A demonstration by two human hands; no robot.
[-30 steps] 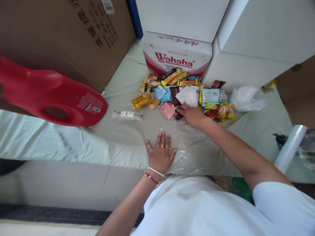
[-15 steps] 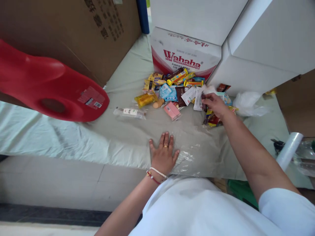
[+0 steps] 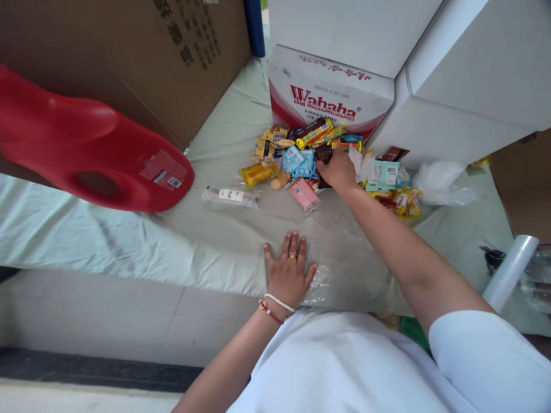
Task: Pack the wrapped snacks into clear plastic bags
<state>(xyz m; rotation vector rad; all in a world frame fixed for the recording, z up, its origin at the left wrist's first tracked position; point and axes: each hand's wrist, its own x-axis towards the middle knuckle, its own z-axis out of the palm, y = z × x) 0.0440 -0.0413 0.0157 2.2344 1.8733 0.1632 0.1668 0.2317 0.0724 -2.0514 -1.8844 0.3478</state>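
My left hand (image 3: 287, 275) lies flat with fingers spread on the cloth-covered table, at the edge of a clear plastic sheet or bag (image 3: 322, 278). My right hand (image 3: 340, 171) reaches into a pile of wrapped snacks, its fingers closed on a dark brown snack packet (image 3: 323, 152); the fingertips are partly hidden. Around it lie blue-and-white packets (image 3: 299, 160), a pink packet (image 3: 303, 194), yellow bars (image 3: 316, 133) and a pale green packet (image 3: 383, 175). Left of the pile are a yellow-wrapped snack (image 3: 258, 174) and a long clear packet with a white label (image 3: 231, 196).
A white and red Wahaha carton (image 3: 327, 92) stands behind the pile, beside white boxes (image 3: 465, 69). At left are a red plastic jug (image 3: 99, 155) and a big cardboard box (image 3: 129, 57). A white plastic bag (image 3: 443, 180) and a film roll (image 3: 512, 269) lie at right.
My right hand has moved left across the pile, from the white packets to the brown packet, uncovering the pale green packet and yellow snacks. My left hand stays flat in place.
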